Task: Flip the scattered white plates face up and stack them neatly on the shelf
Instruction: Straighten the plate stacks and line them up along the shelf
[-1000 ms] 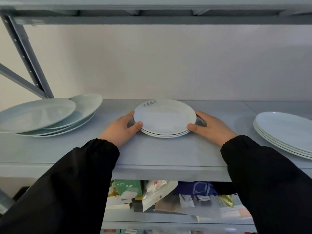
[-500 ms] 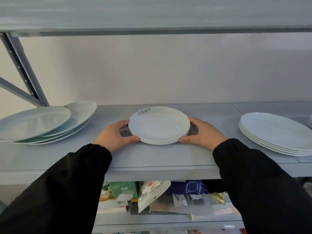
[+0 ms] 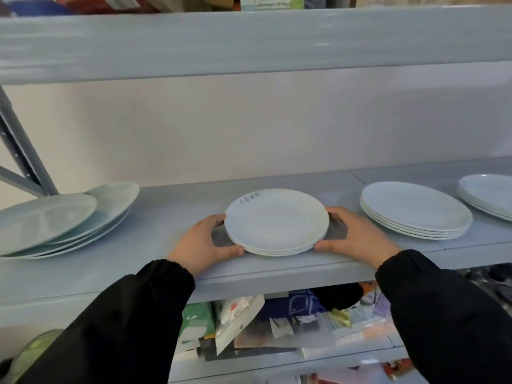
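Clasps opposite rims of the stack of round white glazed plates (image 3: pixel 277 220) with curled left hand (image 3: pixel 205 242) and right hand (image 3: pixel 357 234), at the front edge of the grey metal shelf (image 3: pixel 277 268); likely stiff, slick, breakable, weighty: best supported under both rims

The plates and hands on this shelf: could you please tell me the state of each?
Middle stack: face up, even, gripped on both sides.
Left hand: grips the middle stack's left rim.
Right hand: grips its right rim.
Left pile: untidy, plates slid askew.
Right stack: face up, neat, untouched.
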The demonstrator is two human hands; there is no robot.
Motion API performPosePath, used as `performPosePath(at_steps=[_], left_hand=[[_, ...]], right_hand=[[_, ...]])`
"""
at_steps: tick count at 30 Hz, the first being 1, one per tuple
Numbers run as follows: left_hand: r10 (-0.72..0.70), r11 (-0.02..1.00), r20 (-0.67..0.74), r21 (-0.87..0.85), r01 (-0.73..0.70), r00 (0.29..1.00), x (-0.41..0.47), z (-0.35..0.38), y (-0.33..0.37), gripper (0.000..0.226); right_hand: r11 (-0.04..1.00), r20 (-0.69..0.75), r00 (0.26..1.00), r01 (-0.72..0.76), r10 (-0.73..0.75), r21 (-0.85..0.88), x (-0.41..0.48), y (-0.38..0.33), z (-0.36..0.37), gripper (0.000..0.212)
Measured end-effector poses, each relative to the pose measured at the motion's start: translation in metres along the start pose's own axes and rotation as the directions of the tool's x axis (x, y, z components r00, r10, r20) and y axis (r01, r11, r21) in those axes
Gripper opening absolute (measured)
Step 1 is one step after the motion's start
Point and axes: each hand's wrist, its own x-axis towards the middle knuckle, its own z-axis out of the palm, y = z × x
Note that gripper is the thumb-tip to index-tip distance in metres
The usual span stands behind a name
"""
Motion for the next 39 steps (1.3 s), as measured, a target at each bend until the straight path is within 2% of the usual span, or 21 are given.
performPosePath(at_steps=[6,13,19,23,27,32,39], left_hand=[[0.032,0.996,-0.038,-0.085,-0.035,0.999,0.002,0.005,-0.003,0.083],[0.039,0.999,-0.002,0.010,-0.039,0.999,0.002,0.007,-0.007,0.080],[0.055,0.998,0.010,0.002,-0.055,0.998,-0.003,0.006,-0.006,0.070],[0.072,0.997,0.004,0.015,-0.072,0.997,-0.005,0.004,-0.002,0.077],[0.115,0.993,0.024,-0.004,-0.115,0.993,-0.008,0.003,0.002,0.073],[0.083,0.996,0.016,-0.033,-0.082,0.996,-0.007,0.001,-0.004,0.071],[0.081,0.995,0.009,-0.057,-0.080,0.997,-0.004,0.004,-0.006,0.075]], right_hand=[[1.000,-0.030,0.999,0.026,-0.027,-0.006,0.002,0.003,0.003,0.090],[0.999,-0.026,0.999,0.037,-0.037,0.031,-0.001,0.004,0.002,0.089],[0.994,0.007,0.999,0.053,-0.054,0.094,-0.003,0.005,0.000,0.091],[0.994,-0.018,0.998,0.068,-0.067,0.079,-0.003,0.004,-0.001,0.082],[0.994,-0.030,0.997,0.078,-0.076,0.080,-0.004,0.004,-0.001,0.081],[0.990,-0.013,0.998,0.068,-0.067,0.123,-0.004,0.007,-0.003,0.081],[0.997,-0.027,0.999,0.042,-0.040,0.061,-0.004,0.005,-0.003,0.092]])
